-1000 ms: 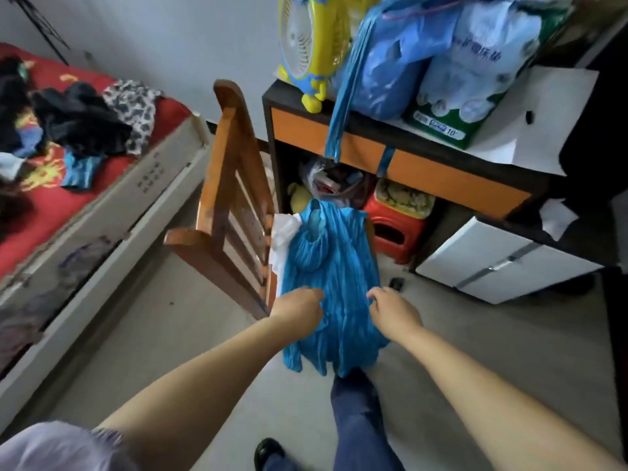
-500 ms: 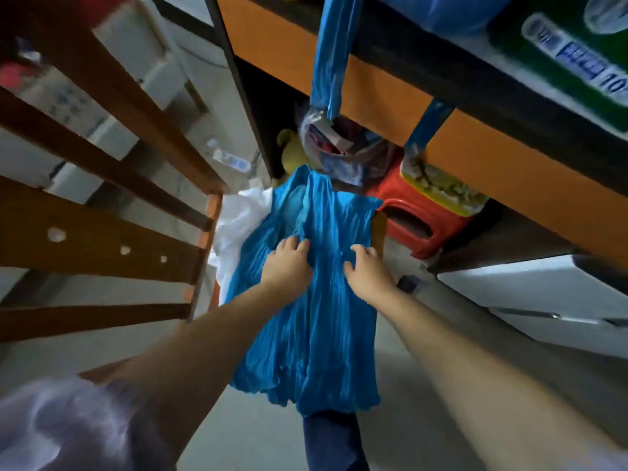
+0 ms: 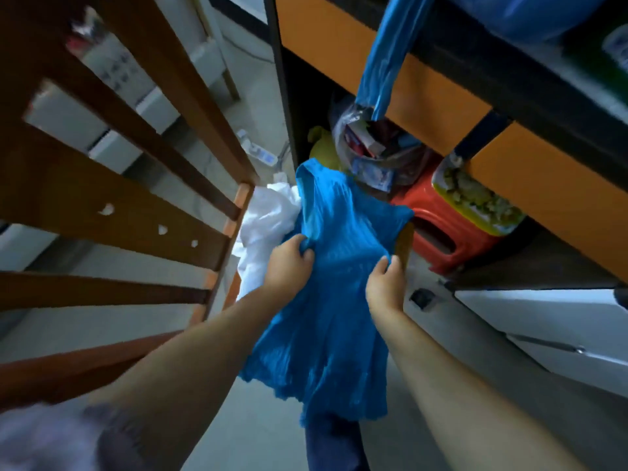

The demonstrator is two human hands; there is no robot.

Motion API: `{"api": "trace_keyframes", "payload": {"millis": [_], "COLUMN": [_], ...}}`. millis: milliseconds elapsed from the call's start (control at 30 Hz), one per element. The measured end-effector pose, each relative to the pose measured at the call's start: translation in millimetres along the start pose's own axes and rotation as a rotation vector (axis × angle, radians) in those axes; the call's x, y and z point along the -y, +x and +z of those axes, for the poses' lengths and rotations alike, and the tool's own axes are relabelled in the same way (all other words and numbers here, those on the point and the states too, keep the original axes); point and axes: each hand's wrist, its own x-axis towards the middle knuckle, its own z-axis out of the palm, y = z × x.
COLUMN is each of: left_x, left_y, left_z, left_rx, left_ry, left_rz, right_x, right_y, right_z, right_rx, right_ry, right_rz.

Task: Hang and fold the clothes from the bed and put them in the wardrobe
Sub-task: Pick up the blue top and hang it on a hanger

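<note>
Two hands hold a soft blue top in the middle of the frame.

The crinkly blue cloth top (image 3: 334,300) looks light and floppy, so it will sag. The left hand (image 3: 289,263) bunches its left side; the right hand (image 3: 385,285) pinches its right edge. Holding near both shoulders should keep it flat for folding.

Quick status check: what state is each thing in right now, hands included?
Blue top: spread on the chair seat, hem hanging over the front edge, gripped by both hands.
Left hand: pinching the fabric.
Right hand: pinching the fabric.
White cloth: crumpled beside the blue top.
Red stool: upright under the desk.
</note>
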Motion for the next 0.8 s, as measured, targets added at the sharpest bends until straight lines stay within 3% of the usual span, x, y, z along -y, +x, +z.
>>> {"api": "trace_keyframes", "payload": {"millis": [167, 333, 500, 633, 733, 800], "left_x": [-28.6, -12.3, 42.4, 93.7, 136.0, 164.1], "left_y": [-75.5, -178.3, -307.9, -410.7, -462.2, -482.6], "left_z": [-67.9, -142.8, -197.0, -256.5, -318.5, -362.6], "left_rx": [-0.059, -0.056, -0.008, -0.071, -0.373, -0.563], "left_ry": [-0.233, -0.207, -0.066, -0.176, -0.385, -0.397], "left_rz": [-0.006, 0.123, 0.353, 0.446, 0.364, 0.291], "right_x": [42.3, 78.1, 94.5, 91.6, 111.3, 132.2], "right_y": [-86.3, -201.6, -312.2, -410.0, -482.6, -527.1], "right_z": [-14.0, -30.9, -44.6, -37.3, -31.5, -27.0], "right_rx": [0.247, 0.747, 1.114, 1.236, 1.312, 1.414], "right_ry": [0.431, 0.621, 0.478, 0.061, -0.192, -0.310], "right_rz": [0.214, 0.292, 0.078, -0.267, -0.429, -0.469]}}
